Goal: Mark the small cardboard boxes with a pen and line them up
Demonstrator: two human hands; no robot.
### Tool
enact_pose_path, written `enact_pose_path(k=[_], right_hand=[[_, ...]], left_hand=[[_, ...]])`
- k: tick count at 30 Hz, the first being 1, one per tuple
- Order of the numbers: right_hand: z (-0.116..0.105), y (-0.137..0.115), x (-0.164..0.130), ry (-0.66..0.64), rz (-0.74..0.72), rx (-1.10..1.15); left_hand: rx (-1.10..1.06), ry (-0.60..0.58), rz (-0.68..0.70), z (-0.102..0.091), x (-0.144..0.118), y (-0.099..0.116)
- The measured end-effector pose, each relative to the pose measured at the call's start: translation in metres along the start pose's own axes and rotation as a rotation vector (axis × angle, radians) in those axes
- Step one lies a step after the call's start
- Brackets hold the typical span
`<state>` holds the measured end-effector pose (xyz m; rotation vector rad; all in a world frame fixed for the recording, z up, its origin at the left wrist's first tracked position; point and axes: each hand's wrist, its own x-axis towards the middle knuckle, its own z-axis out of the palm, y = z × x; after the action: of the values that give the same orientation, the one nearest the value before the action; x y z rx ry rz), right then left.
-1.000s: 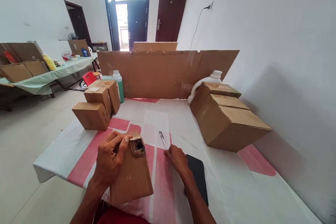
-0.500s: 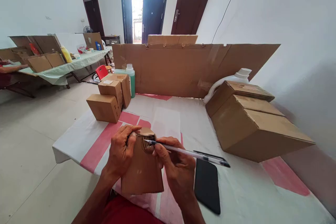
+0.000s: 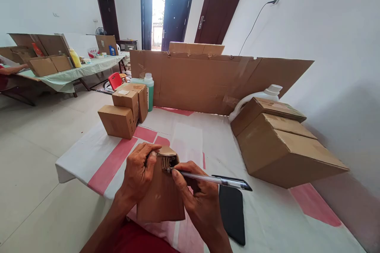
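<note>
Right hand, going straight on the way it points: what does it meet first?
Likely the cardboard box, at the torn opening where the pen points; depth there is unclear.

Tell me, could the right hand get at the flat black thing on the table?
Probably yes: the flat black thing lies beside the right hand, seemingly uncovered, though that hand holds a pen.

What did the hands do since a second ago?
The right hand brought the pen left, from beside the box to the torn hole near its top. The left hand still holds the box, and the phone still lies where it was.
</note>
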<state>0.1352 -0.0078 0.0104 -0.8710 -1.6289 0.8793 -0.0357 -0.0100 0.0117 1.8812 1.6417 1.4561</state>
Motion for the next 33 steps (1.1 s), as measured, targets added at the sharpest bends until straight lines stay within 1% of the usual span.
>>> enact_pose_path(k=[3,4,6,8,9,10,11,12,14,16,18,21,23,25,28,30,33], right_hand=[[-0.011,-0.004,-0.006,-0.006,0.026,-0.039],[-0.017,-0.004,-0.008,0.012,0.049,-0.047],[-0.033,-0.001,-0.009,0.101,0.119,0.011],[-0.053,0.012,-0.008,0.224,0.198,0.139],[-0.063,0.023,-0.007,0.271,0.238,0.176],[-0.072,0.037,-0.007,0.281,0.285,0.163],[-0.078,0.053,-0.007,0.252,0.341,0.075],[-0.083,0.071,-0.009,0.182,0.417,-0.069],[-0.082,0.105,-0.017,-0.008,0.565,-0.458],[-0.073,0.130,-0.027,-0.054,0.637,-0.634],[-0.061,0.143,-0.035,-0.046,0.686,-0.718],[-0.051,0.142,-0.041,-0.047,0.762,-0.812],[-0.057,0.134,-0.045,-0.027,0.790,-0.860],[-0.069,0.128,-0.052,0.042,0.814,-0.933],[-0.092,0.124,-0.066,0.172,0.931,-1.066],[-0.105,0.126,-0.073,0.201,1.007,-1.081],[-0.117,0.132,-0.075,0.199,1.030,-0.987]], left_hand=[[-0.003,0.002,-0.006,0.001,-0.001,0.000],[-0.003,-0.001,-0.011,0.001,-0.001,0.000],[0.004,-0.003,-0.019,0.000,-0.001,0.000],[0.019,0.000,-0.021,0.000,-0.001,0.001],[0.027,0.003,-0.020,0.000,-0.002,0.001],[0.032,0.005,-0.020,0.000,-0.002,0.001],[0.034,0.009,-0.016,0.001,-0.002,0.001],[0.034,0.011,-0.011,0.001,-0.002,0.001],[0.034,0.017,0.003,0.001,-0.003,0.000],[0.045,0.022,0.018,0.001,-0.003,-0.001],[0.065,0.022,0.028,0.000,-0.003,-0.003],[0.086,0.011,0.043,-0.001,-0.002,-0.005],[0.091,0.012,0.046,-0.002,-0.001,-0.006],[0.089,0.020,0.046,-0.002,-0.002,-0.007],[0.077,0.026,0.041,-0.001,-0.004,-0.006],[0.069,0.028,0.031,-0.001,-0.006,-0.005],[0.056,0.033,0.022,-0.001,-0.008,-0.003]])
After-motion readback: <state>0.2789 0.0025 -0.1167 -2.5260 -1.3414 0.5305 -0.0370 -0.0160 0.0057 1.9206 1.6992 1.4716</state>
